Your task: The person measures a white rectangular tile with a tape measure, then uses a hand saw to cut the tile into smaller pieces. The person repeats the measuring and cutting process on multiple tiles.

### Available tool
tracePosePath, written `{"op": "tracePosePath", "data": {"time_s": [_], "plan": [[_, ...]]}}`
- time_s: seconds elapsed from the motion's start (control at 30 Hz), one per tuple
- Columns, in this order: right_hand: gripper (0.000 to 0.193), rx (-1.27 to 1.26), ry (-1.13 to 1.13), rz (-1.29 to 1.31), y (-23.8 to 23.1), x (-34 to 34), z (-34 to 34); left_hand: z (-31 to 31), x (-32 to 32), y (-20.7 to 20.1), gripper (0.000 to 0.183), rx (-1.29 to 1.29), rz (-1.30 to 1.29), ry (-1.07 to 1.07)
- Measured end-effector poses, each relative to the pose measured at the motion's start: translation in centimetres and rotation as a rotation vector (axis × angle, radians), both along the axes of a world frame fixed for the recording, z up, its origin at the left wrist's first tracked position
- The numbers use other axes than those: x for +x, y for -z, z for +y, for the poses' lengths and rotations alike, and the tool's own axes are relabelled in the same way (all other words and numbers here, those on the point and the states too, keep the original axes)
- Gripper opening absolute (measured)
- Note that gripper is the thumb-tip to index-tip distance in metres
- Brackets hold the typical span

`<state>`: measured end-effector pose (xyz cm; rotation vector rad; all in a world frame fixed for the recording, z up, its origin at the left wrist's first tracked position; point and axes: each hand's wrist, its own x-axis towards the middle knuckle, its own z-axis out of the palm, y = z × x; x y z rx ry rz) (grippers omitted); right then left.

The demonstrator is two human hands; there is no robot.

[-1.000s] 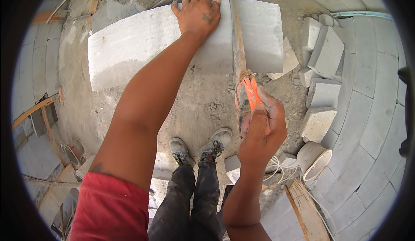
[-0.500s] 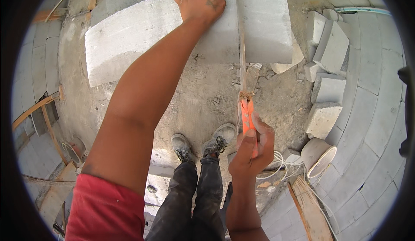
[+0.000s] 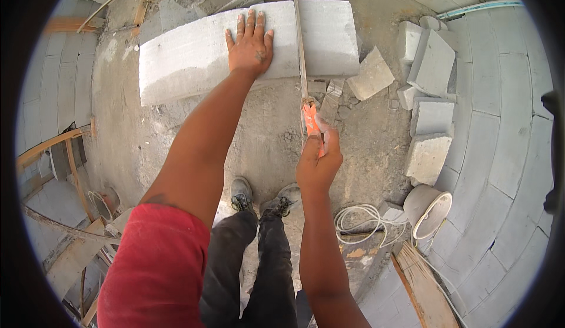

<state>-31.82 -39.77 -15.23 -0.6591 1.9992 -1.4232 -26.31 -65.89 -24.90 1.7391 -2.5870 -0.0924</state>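
Note:
A long grey-white masonry block (image 3: 194,63) lies across the dusty ground ahead of me. My left hand (image 3: 251,45) rests flat on its top, fingers spread. My right hand (image 3: 318,160) is closed around the orange handle of a hand saw (image 3: 310,121). The saw's thin blade (image 3: 299,40) runs away from me and crosses the block right of my left hand, in a cut line. My two shoes (image 3: 262,195) stand on the ground just below.
Broken block pieces (image 3: 371,76) and several smaller blocks (image 3: 432,116) lie at the right. A white bucket (image 3: 428,209) on its side, a coil of white cable (image 3: 359,219) and a wooden plank (image 3: 421,287) sit lower right. Block walls curve on both sides.
The saw and my right hand have pushed forward toward the block. The view shifted, so the block and left hand sit lower in the picture. My left hand stays on the block.

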Motion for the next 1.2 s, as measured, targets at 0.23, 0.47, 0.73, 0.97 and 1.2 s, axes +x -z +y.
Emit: {"op": "tracePosePath", "data": {"time_s": [0.23, 0.47, 0.73, 0.97, 1.2], "plan": [[0.029, 0.046, 0.071, -0.015, -0.3, 3.6, 10.0, -1.2, -0.7, -2.3, 0.056, 0.151, -0.06, 0.008], [0.031, -0.029, 0.035, 0.114, -1.9, 2.8, 8.1, -6.5, -2.9, -2.7, 0.043, 0.061, 0.143, 0.059], [0.031, 0.098, 0.091, -0.023, 0.2, -0.9, -1.6, -7.1, -3.5, 0.3, 0.042, -0.039, 0.179, 0.083], [0.031, -0.049, 0.037, 0.239, -1.4, 2.5, 3.5, -7.3, -3.5, -0.2, 0.042, -0.023, 0.192, 0.099], [0.03, 0.046, -0.014, 0.092, 1.2, 1.1, 2.4, -6.9, -3.3, -0.1, 0.043, -0.104, 0.251, 0.085]]}}
